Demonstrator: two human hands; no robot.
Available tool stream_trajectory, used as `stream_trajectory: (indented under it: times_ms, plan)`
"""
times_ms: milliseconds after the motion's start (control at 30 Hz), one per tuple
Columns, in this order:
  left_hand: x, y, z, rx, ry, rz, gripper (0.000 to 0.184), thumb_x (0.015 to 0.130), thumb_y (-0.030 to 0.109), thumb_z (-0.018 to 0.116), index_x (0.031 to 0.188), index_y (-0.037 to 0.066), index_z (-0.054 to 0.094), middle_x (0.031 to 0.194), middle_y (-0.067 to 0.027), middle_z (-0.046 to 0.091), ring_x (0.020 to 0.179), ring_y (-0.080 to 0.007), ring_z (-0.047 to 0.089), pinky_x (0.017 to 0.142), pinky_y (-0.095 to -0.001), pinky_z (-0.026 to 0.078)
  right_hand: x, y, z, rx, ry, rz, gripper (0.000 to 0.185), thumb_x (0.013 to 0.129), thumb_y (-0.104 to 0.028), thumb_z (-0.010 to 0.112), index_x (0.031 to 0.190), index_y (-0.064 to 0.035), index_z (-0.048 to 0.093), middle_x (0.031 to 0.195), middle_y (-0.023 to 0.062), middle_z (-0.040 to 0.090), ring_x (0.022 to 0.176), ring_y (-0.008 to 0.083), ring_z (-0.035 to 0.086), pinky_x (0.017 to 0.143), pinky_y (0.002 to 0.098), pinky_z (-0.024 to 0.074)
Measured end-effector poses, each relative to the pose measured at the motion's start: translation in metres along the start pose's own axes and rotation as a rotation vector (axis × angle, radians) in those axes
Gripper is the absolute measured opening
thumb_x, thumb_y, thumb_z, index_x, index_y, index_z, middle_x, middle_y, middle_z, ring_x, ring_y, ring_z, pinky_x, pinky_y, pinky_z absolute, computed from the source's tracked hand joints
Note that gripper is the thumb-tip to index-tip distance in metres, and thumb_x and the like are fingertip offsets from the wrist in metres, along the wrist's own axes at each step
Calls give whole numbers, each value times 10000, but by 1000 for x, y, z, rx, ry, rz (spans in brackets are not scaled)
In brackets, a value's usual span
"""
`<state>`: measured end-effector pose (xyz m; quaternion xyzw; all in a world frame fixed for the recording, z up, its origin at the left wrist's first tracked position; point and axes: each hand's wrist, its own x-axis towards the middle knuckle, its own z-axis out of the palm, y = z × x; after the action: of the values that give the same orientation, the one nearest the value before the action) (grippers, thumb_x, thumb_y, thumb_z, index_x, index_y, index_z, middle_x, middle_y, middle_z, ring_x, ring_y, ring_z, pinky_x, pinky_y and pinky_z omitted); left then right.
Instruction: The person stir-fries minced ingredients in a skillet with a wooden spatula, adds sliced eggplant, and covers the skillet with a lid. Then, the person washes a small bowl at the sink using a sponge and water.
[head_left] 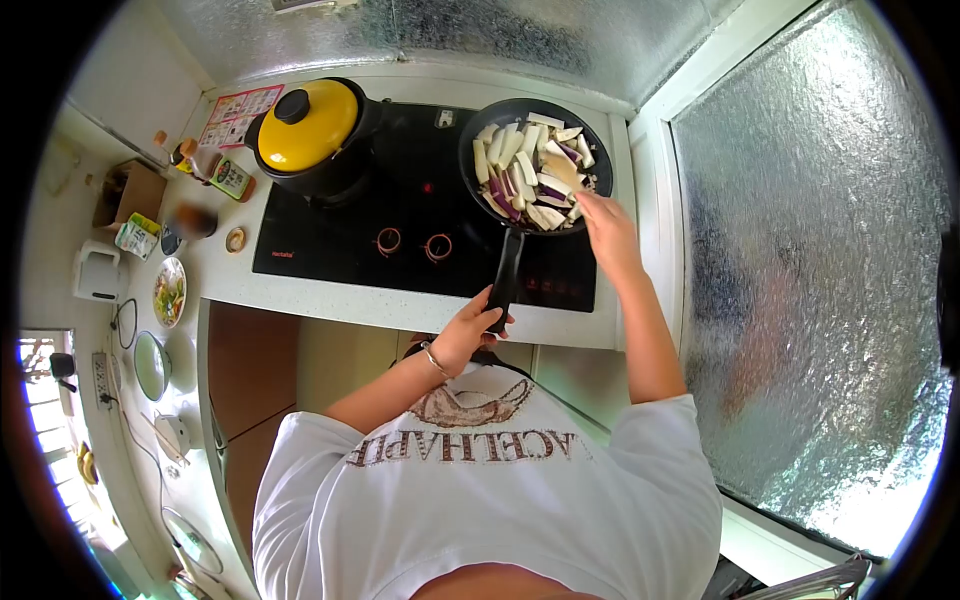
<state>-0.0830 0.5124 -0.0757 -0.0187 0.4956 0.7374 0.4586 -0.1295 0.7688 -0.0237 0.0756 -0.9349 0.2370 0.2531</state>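
A black frying pan sits on the right side of the black cooktop, full of cut eggplant strips with pale flesh and purple skin. My left hand is wrapped round the pan's black handle near its end. At the pan's right rim, my right hand is closed on a wooden spatula, whose tan blade lies among the strips. Its handle is mostly hidden by my fingers.
A black pot with a yellow lid stands on the cooktop's left. Bottles, a plate of chopped food, a bowl and a white appliance line the left counter. A textured glass panel closes the right side.
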Motion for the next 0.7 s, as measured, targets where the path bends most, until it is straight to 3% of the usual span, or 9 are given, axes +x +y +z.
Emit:
stream_trajectory:
  times_ms: [67,233,433,700]
  plan:
    - [-4,5,3,-2,11,-14,469,928,125,405,1383,97,295,982,-57,556,769,-109,513,683,-225,440,-5,10,14,-10,-159,12,206,821,-24,541,1020,-22,591,975,139,623,892,319,580,766,382,479]
    - [-5,4,4,-15,23,-26,444,924,154,420,1358,125,331,982,-24,554,764,-85,503,656,-216,424,11,27,4,-6,-5,75,220,846,-46,523,1057,-26,581,1003,159,612,919,335,573,780,392,469]
    - [-3,4,4,-7,26,-17,464,926,156,421,1375,130,310,989,-24,556,767,-81,507,654,-213,426,39,61,24,-67,-87,70,213,850,-58,526,1053,-29,588,974,161,618,910,341,567,766,397,462]
    - [-6,10,7,23,14,-27,489,924,127,403,1395,95,273,1009,-58,554,793,-112,511,698,-227,429,24,41,9,-46,-110,63,211,844,-56,535,1046,-27,587,965,159,614,894,332,570,752,396,467]
